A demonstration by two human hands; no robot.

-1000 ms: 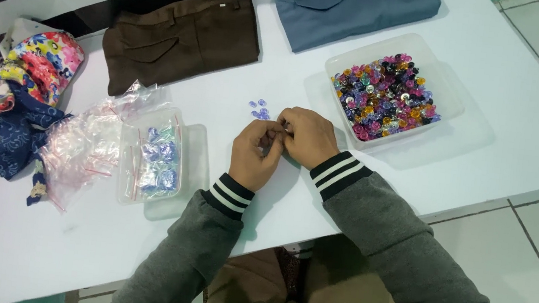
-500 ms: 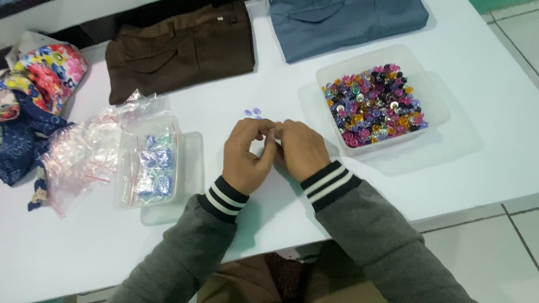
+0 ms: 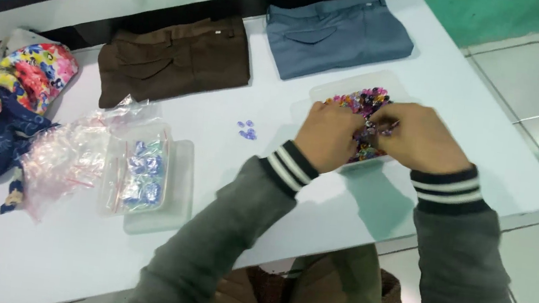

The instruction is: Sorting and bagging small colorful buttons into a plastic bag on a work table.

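Left hand: we see it curled over the near left part of the clear tray, fingertips down among the coloured beads; whether it pinches one, we cannot tell
Right hand: fingers drawn narrow over the tray's near right part, above the beads; a held bead cannot be confirmed, the picture being blurred
Beads: heaped in the tray on the white table, in front of the folded blue trousers
Handling: we judge each bead light, hard, smooth, apt to roll or slip; take one at a time, pinched across its sides between thumb and forefinger
Loose pieces: a few small purple beads lie on the table left of the tray, apart from it
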